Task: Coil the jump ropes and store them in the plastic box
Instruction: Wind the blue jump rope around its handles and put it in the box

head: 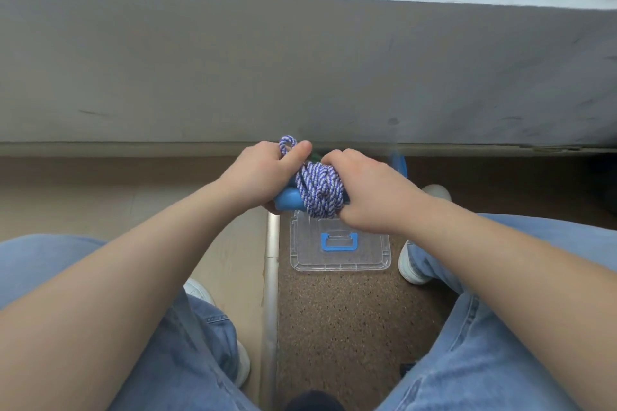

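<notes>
A blue-and-white braided jump rope point(321, 188) is wound into a thick bundle held between both hands above the floor. My left hand point(267, 173) grips its blue handle point(287, 198) and pinches a small rope loop that sticks up by the thumb. My right hand point(364, 192) clasps the right side of the bundle. Below the hands on the floor lies a clear plastic box lid point(340, 252) with a blue handle point(339, 241). A blue piece point(400, 165) shows behind my right hand; the box itself is mostly hidden.
A grey wall or ledge point(300, 70) runs across ahead. My jean-clad legs point(500, 327) frame both sides, with white shoes point(412, 264) near the lid. A metal floor strip point(272, 294) separates pale flooring on the left from speckled brown flooring.
</notes>
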{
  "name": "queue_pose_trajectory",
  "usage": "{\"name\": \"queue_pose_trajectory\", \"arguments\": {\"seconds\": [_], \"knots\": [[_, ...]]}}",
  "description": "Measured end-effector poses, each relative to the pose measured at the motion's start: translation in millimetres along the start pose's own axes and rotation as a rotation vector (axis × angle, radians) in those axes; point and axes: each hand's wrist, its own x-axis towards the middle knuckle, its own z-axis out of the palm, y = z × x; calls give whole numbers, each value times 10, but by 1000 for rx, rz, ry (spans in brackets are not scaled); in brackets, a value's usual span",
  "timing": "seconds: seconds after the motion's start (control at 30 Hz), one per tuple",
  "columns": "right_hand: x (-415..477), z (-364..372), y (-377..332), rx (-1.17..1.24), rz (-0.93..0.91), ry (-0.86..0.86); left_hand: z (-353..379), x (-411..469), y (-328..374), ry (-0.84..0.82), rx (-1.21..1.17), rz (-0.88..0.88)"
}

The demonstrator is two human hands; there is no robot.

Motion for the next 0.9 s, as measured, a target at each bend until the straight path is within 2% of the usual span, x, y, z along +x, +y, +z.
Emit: {"name": "queue_pose_trajectory", "arguments": {"seconds": [0.1,0.17,0.23,0.37,0.47,0.53,0.6,0.7,0.9], "knots": [[46,-87,-29,146,-62,-112,11,-9,-24,118,187,42],[74,-100,-81,273,-70,-5,34,4,-59,145,193,52],[83,-68,-128,316,-36,137,58,-7,-43,123,30,20],[116,59,-130,275,-9,218,75,-8,-9,6,-324,-77],[120,10,-85,320,84,363,60,16,-23,-109,-601,-97],[121,-33,-60,343,108,416,55,11,-8,-107,-779,-127],[131,-36,-53,314,93,448,76,3,11,-70,-882,-165],[175,-12,-38,248,60,490,101,5,35,-8,-896,-179],[142,34,-95,-176,-25,461,78,-23,67,53,-847,-61]]}}
